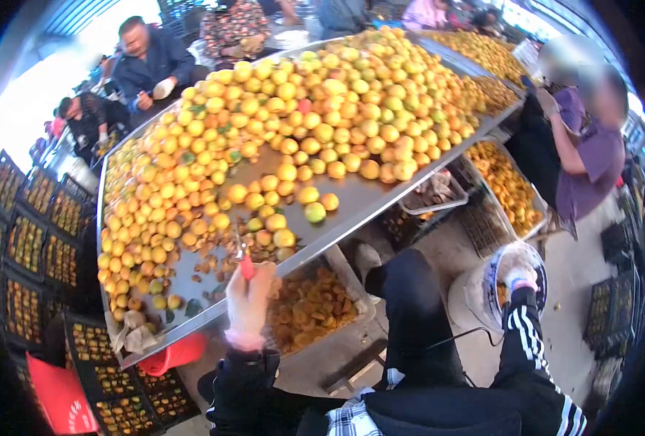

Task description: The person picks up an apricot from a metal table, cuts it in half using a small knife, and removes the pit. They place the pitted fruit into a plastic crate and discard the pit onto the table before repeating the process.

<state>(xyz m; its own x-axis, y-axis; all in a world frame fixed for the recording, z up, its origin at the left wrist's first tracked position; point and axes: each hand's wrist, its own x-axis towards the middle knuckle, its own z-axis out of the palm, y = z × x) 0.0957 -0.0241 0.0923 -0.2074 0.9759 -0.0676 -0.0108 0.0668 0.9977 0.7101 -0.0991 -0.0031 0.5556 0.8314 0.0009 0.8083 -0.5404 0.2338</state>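
Note:
My left hand (248, 301), in a pale glove, is closed around red-handled pruning shears (245, 263) at the near edge of the metal table (355, 200). The blades point up toward whole yellow-orange apricots (286, 237), with loose pits (210, 263) scattered beside them. On my right, my gloved right hand (518, 270) reaches down into a white bucket (469, 296). Its fingers are hidden inside the bucket, where a bit of orange fruit shows.
Below the table edge sits a crate (364, 309) of halved apricots. Another crate (523, 232) of orange fruit stands to the right, near a person in purple (591, 171). Stacked black trays (28, 243) line the left. Red buckets (175, 354) stand under the table corner. More people work across the table.

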